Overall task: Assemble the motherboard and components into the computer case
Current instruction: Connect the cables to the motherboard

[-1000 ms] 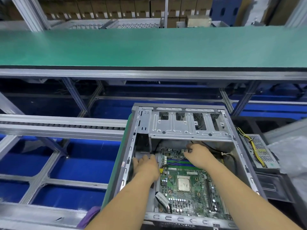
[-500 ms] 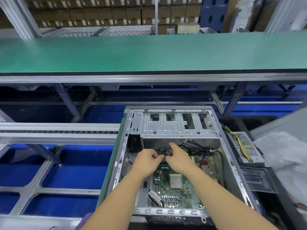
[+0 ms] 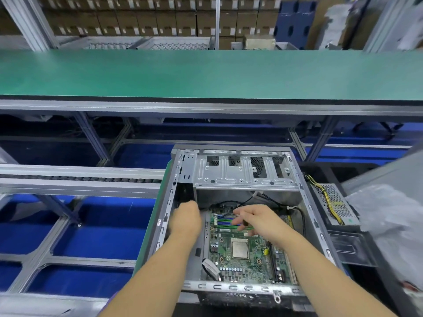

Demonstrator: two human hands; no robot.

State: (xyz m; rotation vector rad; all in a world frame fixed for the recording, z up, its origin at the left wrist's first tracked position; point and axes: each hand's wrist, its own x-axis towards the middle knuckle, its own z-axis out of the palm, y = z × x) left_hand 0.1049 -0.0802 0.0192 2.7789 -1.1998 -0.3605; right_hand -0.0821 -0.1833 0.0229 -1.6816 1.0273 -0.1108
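Note:
An open grey computer case (image 3: 242, 288) lies in front of me. A green motherboard (image 3: 251, 264) with a silver CPU (image 3: 239, 249) sits on its floor. My left hand (image 3: 186, 218) is inside the case by the left wall, beside the board's far left corner, and its fingers point down out of sight. My right hand (image 3: 258, 219) hovers over the blue and green memory slots (image 3: 225, 221) with its fingers loosely bent and spread. I see nothing plainly held in it. A black cable (image 3: 302, 216) runs along the right inner wall.
The metal drive cage (image 3: 238, 173) covers the far half of the case. A perforated power supply (image 3: 334, 202) with yellow wires lies to the right, next to clear plastic wrap (image 3: 389, 225). A green conveyor belt (image 3: 206, 74) runs beyond, and a roller rail (image 3: 80, 178) on the left.
My hands have separated from the board's far edge. The left one went left to the case wall, while the right drew back over the memory slots.

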